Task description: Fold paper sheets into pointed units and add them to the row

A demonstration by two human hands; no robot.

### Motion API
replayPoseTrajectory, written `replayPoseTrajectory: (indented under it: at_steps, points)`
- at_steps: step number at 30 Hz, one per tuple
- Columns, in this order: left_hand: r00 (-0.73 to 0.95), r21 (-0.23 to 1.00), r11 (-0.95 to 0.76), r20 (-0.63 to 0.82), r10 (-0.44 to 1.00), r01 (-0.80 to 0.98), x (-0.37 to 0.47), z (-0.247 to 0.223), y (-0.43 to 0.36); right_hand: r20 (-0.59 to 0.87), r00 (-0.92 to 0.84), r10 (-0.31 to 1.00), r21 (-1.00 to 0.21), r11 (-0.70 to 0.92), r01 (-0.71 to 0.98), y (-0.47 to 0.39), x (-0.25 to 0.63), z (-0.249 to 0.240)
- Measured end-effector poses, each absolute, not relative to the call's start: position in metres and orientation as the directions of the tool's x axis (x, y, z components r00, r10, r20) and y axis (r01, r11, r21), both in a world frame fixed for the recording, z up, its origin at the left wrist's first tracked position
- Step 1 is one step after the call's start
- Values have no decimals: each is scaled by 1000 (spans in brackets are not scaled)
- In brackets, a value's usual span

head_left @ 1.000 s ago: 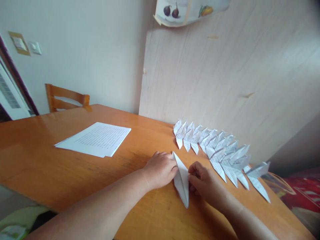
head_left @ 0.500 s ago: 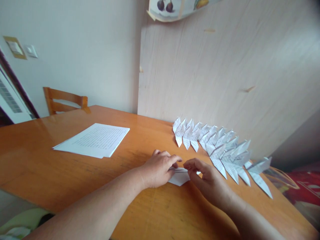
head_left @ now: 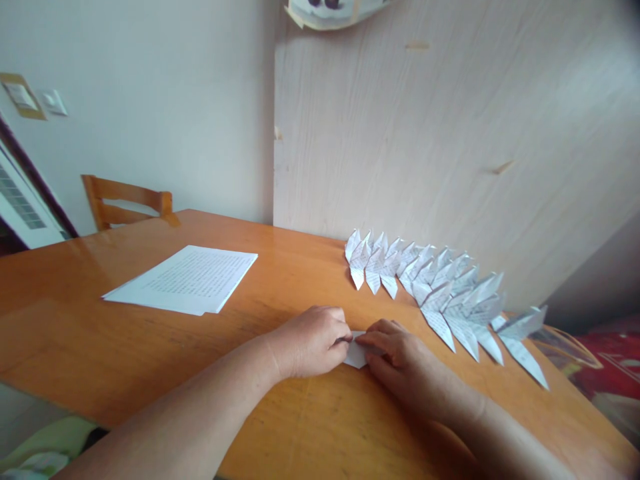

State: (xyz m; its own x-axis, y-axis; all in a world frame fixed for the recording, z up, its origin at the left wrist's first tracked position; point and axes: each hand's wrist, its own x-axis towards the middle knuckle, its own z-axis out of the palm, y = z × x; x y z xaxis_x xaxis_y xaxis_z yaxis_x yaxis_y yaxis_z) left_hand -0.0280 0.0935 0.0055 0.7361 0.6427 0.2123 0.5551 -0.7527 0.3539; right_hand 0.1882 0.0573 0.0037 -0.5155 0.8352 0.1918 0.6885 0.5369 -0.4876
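Observation:
A small folded piece of white paper (head_left: 355, 356) lies on the wooden table between my hands, mostly covered by them. My left hand (head_left: 320, 341) is closed at its left side, with the fingers curled and the fingertips on the paper. From the right, my right hand (head_left: 400, 353) presses on it with closed fingers, the index fingertip close to the left hand's fingers. Beyond my right hand stand rows of folded paper birds (head_left: 440, 280) with printed or written lines on them.
A stack of sheets covered in text (head_left: 187, 280) lies on the table (head_left: 280, 280) to the left. Behind it is a wooden chair (head_left: 130, 197). A pale wooden panel (head_left: 390, 140) rises at the table's back edge, and a red item (head_left: 605, 360) sits beyond the right edge.
My hands have come closer together over the folded paper. The right fingers, lifted before, now rest on it, and the left fingers have curled in. The view has shifted slightly.

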Motion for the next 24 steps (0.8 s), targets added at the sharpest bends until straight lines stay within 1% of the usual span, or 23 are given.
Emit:
replayPoseTrajectory:
  at_steps: [3, 5, 11, 18, 24]
  points:
    - [723, 328, -747, 217, 656, 579, -28, 6, 92, 193, -479, 856, -514, 504, 694, 56, 191, 3]
    - [710, 307, -740, 226, 667, 598, -28, 6, 91, 196, -466, 863, -511, 495, 703, 55, 192, 3]
    - [717, 283, -741, 202, 667, 609, -30, 11, 88, 171, -528, 832, -478, 538, 694, 54, 191, 4]
    - [726, 278, -740, 174, 666, 612, -31, 14, 86, 136, -558, 819, -502, 542, 674, 59, 194, 3]
    - [743, 263, -755, 167, 649, 600, -33, 16, 86, 150, -543, 826, -526, 532, 663, 58, 194, 4]
